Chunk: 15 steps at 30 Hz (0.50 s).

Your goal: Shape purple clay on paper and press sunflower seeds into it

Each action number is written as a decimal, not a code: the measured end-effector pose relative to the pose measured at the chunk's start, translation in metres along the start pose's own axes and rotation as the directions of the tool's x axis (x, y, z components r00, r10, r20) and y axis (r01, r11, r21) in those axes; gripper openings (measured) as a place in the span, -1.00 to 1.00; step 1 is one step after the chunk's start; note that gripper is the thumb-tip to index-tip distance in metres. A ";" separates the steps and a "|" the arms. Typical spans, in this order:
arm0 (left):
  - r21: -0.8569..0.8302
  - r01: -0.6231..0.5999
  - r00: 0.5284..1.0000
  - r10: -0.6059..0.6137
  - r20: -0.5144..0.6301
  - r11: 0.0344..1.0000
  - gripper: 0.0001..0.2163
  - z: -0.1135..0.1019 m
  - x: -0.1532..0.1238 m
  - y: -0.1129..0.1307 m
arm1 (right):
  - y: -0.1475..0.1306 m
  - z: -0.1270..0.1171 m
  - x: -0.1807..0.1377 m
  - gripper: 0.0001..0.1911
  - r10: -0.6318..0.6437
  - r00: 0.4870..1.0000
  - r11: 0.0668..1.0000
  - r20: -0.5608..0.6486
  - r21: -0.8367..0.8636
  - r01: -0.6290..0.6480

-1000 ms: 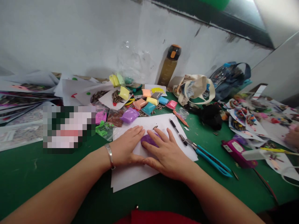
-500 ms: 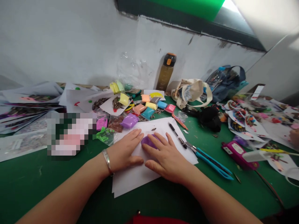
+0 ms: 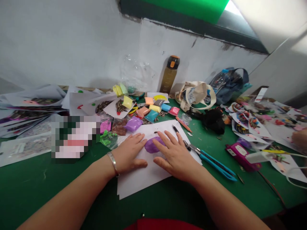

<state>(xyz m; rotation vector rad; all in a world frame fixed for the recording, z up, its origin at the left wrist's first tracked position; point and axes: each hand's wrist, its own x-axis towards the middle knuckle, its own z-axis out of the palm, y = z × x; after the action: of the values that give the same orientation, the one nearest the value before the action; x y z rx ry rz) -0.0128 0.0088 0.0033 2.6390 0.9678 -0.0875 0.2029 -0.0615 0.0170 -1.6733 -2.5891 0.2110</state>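
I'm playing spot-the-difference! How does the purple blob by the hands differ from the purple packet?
The purple blob looks flat and rounded; the purple packet looks puffy and squarish. The right hand partly hides the blob; no hand covers the packet. The blob lies nearer the camera than the packet. Both are purple.

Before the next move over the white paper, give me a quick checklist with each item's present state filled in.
1. The purple piece lies on the white paper: ok.
2. The left hand is open, beside the purple piece: ok.
3. The right hand is clear of the purple piece: not ok; its fingers cover part of it in this view.
4. No pressure from the right hand's fingers: cannot tell from this angle.
5. The white paper is free of tools: not ok; the black pen lies on it, partly hidden.
6. The blue cutter has its blade retracted: cannot tell.
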 end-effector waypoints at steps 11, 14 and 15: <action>0.067 0.005 0.999 -0.008 0.043 0.998 -0.27 -0.001 0.003 0.001 | -0.009 0.011 -0.006 -0.38 -0.037 0.999 0.999 -0.016 -0.025 0.037; 0.070 -0.010 1.000 0.007 0.030 0.997 -0.26 0.000 0.002 0.000 | -0.010 0.015 -0.009 -0.38 -0.004 0.999 1.000 -0.036 -0.020 0.003; 0.068 -0.013 1.000 0.012 0.025 0.998 -0.26 0.000 0.002 0.000 | -0.011 0.016 -0.010 -0.39 0.001 0.999 1.000 -0.037 -0.016 -0.002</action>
<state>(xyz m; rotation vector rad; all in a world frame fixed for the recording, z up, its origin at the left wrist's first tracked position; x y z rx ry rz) -0.0111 0.0105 0.0032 2.6994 0.9565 -0.1519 0.1952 -0.0765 0.0031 -1.6683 -2.5699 0.1582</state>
